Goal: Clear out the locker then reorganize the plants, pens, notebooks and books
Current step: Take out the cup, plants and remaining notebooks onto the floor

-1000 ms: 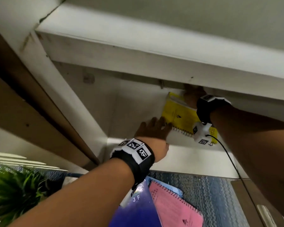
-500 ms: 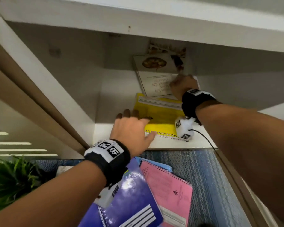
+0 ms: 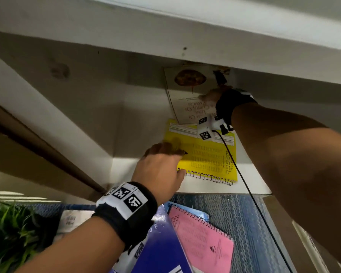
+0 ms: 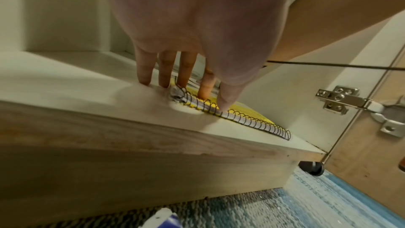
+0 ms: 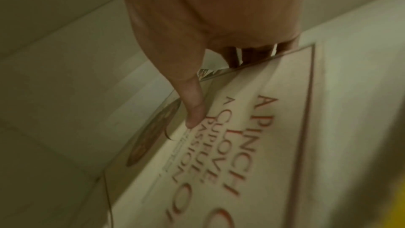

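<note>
- The left hand (image 3: 161, 168) lies flat on the locker's shelf (image 3: 250, 174), fingers straight; two fingertips (image 4: 206, 91) and the thumb press on the yellow spiral notebook (image 3: 207, 154) near its wire binding, the other two touch the bare shelf beside it. It grasps nothing.
- The yellow spiral notebook lies flat near the front edge of the shelf, its coil toward the opening.
- The right hand (image 3: 213, 95) reaches deeper into the locker and grips the cookbook (image 3: 185, 95): in the right wrist view the thumb (image 5: 192, 108) lies on the cover and the fingers are curled behind the book's far edge.
- The cookbook, white with red lettering and a picture of a dish, stands tilted toward the back of the locker; its lower edge overlaps the far edge of the yellow notebook.
- On the blue carpet (image 3: 234, 213) below the shelf lie a pink spiral notebook (image 3: 203, 239) and a purple notebook (image 3: 161, 247), overlapping each other.
- A green plant (image 3: 10, 231) stands at the lower left, apart from the notebooks.
- A metal door hinge (image 4: 342, 100) shows on the locker's right side.
</note>
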Demonstrator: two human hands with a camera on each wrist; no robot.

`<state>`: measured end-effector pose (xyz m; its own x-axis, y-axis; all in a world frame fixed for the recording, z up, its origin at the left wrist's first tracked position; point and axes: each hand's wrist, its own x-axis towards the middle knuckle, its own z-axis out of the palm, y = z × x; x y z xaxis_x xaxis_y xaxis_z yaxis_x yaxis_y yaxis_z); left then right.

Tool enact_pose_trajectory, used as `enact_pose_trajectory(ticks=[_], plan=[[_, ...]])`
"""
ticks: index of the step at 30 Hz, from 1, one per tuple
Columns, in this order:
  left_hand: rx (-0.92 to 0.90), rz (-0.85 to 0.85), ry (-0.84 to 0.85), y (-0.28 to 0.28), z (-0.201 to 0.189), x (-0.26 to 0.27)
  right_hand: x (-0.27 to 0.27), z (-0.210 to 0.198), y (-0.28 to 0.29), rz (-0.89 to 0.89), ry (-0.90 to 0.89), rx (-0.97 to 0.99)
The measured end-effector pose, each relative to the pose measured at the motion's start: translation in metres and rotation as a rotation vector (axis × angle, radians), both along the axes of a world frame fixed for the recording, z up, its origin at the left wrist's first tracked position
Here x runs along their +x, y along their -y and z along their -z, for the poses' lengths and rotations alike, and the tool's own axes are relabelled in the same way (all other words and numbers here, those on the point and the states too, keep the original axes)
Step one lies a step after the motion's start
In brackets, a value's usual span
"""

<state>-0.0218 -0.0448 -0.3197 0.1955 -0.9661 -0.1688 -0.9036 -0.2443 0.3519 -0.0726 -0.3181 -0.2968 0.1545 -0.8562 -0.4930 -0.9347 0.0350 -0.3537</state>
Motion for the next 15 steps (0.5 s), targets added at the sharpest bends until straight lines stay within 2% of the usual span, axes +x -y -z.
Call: enact_pose_trajectory(ticks=[4, 7, 10, 13, 15], plan=[[0.027, 0.002, -0.021, 0.000, 0.000, 0.001, -0.003, 0.000, 0.012, -0.201, -0.149, -0.067], [0.042, -0.005, -0.049, -0.001, 0.003, 0.002, -0.010, -0.004, 0.010, -0.212, -0.148, -0.071], [0.034, -0.001, -0.042, -0.005, 0.004, 0.001, -0.018, -0.012, 0.008, -0.161, -0.032, -0.033], [0.005, 0.007, -0.014, -0.011, 0.006, 0.000, -0.031, -0.021, 0.001, -0.057, 0.191, 0.028], [-0.022, 0.022, 0.007, -0.017, 0.009, -0.001, -0.039, -0.027, -0.004, -0.034, 0.251, 0.018]])
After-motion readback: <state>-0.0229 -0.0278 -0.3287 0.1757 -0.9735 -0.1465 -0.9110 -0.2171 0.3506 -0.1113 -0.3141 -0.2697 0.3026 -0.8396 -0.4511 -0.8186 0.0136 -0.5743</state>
